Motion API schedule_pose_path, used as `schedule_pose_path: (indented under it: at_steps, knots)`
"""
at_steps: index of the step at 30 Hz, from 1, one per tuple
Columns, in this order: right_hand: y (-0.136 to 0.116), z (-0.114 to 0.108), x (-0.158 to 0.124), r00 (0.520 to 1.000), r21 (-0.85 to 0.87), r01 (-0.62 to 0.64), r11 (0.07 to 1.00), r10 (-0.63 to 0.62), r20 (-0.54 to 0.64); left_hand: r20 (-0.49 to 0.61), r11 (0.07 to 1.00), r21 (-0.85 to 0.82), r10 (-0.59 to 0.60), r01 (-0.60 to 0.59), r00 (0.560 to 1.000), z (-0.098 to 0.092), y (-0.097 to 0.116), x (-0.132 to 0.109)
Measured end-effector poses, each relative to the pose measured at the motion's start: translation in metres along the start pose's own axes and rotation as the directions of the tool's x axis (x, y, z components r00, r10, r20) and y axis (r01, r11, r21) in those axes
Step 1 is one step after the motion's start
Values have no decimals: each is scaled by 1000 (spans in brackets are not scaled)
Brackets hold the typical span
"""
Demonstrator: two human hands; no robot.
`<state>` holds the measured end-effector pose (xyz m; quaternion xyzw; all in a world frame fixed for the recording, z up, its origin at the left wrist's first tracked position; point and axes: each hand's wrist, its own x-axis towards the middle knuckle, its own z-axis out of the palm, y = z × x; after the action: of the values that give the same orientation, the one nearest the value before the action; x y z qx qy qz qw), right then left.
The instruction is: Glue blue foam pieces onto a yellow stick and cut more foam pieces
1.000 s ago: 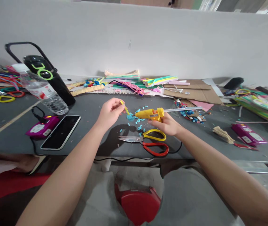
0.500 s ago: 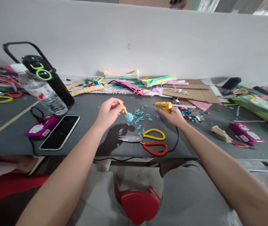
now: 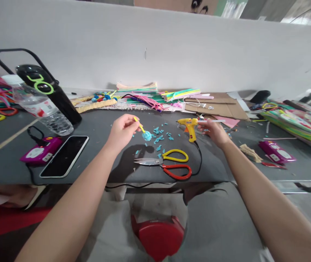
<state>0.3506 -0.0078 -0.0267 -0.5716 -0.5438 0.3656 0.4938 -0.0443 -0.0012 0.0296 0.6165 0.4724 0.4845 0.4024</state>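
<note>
My left hand (image 3: 121,130) pinches a thin yellow stick with a small blue flower-like tuft (image 3: 146,135) at its tip, held just above the grey table (image 3: 103,123). Blue paper bits (image 3: 160,133) lie scattered beside the tuft. A yellow glue gun (image 3: 189,126) stands on the table, nozzle pointing left, with a clear glue stick (image 3: 212,120) poking out of its back. My right hand (image 3: 214,131) is behind the gun, fingers curled at its rear end around the glue stick. Scissors with yellow and red handles (image 3: 171,163) lie near the front edge.
A phone (image 3: 64,155), a purple device (image 3: 39,153), a water bottle (image 3: 42,107) and a black flask (image 3: 51,92) stand at the left. Coloured paper strips, cardboard (image 3: 218,105) and foam sheets line the back and right. A red stool (image 3: 159,236) is below.
My right hand carried the glue gun away from the blue tuft to the right and stood it on the table. My left hand kept the stick almost still.
</note>
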Motion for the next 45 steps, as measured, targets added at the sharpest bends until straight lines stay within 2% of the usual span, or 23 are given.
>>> schedule_pose_path:
  at_steps: [2, 4, 8, 13, 19, 22, 26, 28, 31, 33, 36, 40, 42, 45]
  knots:
    - [2, -5, 0, 998, 141, -25, 990, 32, -49, 3, 1000, -2, 4, -4, 1000, 0, 0, 0]
    - [2, -4, -1, 994, 173, -25, 985, 42, -96, 7, 1000, 0, 4, -4, 1000, 0, 0, 0]
    - [-10, 7, -4, 983, 21, 49, 999, -45, -177, 11, 1000, 1, 0, 0, 1000, 0, 0, -1]
    - [-33, 25, -12, 968, -249, 156, 956, -198, -154, 20, 1000, 3, -9, 9, 1000, 0, 1, -1]
    - [-57, 41, -26, 937, -360, 272, 892, -330, -109, 20, 1000, 1, -7, 7, 1000, 0, 2, -2]
    - [-69, 42, -33, 902, -403, 329, 854, -411, -136, 25, 1000, 3, -6, 6, 1000, 0, 2, -2]
    - [-90, 49, -47, 788, -395, 438, 808, -556, -263, 25, 1000, 7, -6, 6, 1000, 1, 2, -3]
    - [-100, 60, -56, 766, -354, 476, 805, -577, -282, 29, 1000, 2, -4, 4, 1000, 2, 3, -3]
    - [-107, 82, -66, 830, -255, 502, 827, -543, -126, 49, 1000, -2, 19, -19, 999, 5, 4, -5]
    - [-108, 95, -69, 853, -228, 507, 831, -521, -1, 70, 999, 9, 36, -36, 997, 7, 4, -6]
    - [-109, 105, -73, 830, -299, 552, 778, -548, 104, 107, 999, 9, 50, -51, 993, 9, 2, -9]
    - [-118, 108, -85, 754, -426, 626, 653, -645, 121, 141, 997, 0, 75, -76, 987, 12, 0, -12]
    - [-122, 112, -92, 760, -384, 633, 673, -634, 142, 151, 995, 15, 95, -98, 984, 12, 0, -14]
    - [-119, 122, -96, 786, -243, 616, 750, -562, 257, 155, 992, 44, 113, -121, 982, 12, 2, -16]
